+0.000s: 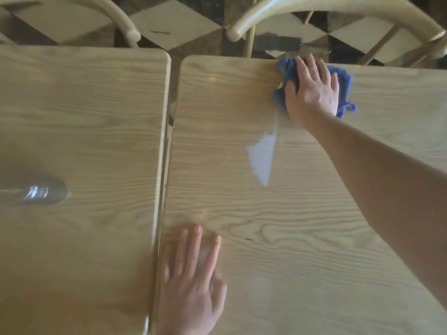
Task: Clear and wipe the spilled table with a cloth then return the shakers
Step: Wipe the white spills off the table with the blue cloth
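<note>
A blue cloth [343,81] lies flat near the far edge of the right wooden table [302,226]. My right hand [312,90] presses down on the cloth with fingers spread. A white patch of spilled powder [262,157] spreads in a streak below the cloth, toward the table's middle. My left hand [191,279] rests palm-down and flat on the right table's near left edge, holding nothing. On the left table [84,117] a blurred clear glass object [38,193], possibly a shaker, sits at the left edge.
A narrow gap [167,146] separates the two tables. Two pale wooden chairs [326,10] stand beyond the far edges, over a checkered floor [179,20].
</note>
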Motion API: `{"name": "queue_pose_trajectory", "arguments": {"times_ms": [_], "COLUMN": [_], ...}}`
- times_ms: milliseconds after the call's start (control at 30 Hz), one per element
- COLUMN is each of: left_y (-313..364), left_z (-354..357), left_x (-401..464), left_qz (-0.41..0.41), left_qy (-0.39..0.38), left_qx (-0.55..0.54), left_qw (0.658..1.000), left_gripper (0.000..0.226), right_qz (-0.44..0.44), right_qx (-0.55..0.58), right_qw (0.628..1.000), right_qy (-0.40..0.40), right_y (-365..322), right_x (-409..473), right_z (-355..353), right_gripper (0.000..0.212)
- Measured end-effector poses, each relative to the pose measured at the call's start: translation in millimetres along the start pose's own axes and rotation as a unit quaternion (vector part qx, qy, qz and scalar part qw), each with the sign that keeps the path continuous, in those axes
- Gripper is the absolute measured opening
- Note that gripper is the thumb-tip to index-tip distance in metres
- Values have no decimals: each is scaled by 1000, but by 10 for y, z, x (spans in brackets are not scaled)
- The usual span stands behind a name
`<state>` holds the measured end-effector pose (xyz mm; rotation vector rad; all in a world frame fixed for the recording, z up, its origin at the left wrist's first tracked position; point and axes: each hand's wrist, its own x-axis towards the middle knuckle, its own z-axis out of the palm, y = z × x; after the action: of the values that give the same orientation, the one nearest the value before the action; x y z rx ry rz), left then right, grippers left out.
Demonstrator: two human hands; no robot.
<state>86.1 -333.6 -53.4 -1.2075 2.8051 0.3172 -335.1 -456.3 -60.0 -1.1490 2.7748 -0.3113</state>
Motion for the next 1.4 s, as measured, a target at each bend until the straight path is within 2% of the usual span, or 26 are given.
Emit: {"name": "queue_pose_trajectory", "arguments": {"times_ms": [133,267,400,600,733,1000,1233,1400], "left_y": [-30,-21,-15,6,-2,-3,-2,-18], "left_z": [17,-9,-15,-10,5,17,14,24], "left_x": [-1,-2,-10,3,-13,-40,-12,-20], "left_qz": [9,3,-4,-13,-8,-6,-4,-1], "left_qy": [-29,-53,-68,-63,-56,-46,-44,-34], "left_qx": [-8,-17,-16,-16,-9,0,0,4], "left_qw": [1000,998,998,998,998,999,999,999], "left_gripper": [74,71,70,69,67,66,67,68], "right_qz": [-18,-41,-75,-99,-74,-61,-32,-32], "right_qx": [7,-1,-13,-35,-37,-20,-15,10], "right_qw": [1000,999,997,991,990,991,999,999], "right_qy": [-16,-22,-29,-88,-118,-115,-32,-17], "right_y": [10,-30,-65,-75,-51,98,31,-318], "right_x": [-101,-646,-1832,-4017,-4539,-4040,-2206,-808], "right_z": [18,30,4,-4,3,-41,18,132], "right_gripper": [60,62,63,63,59,57,58,58]}}
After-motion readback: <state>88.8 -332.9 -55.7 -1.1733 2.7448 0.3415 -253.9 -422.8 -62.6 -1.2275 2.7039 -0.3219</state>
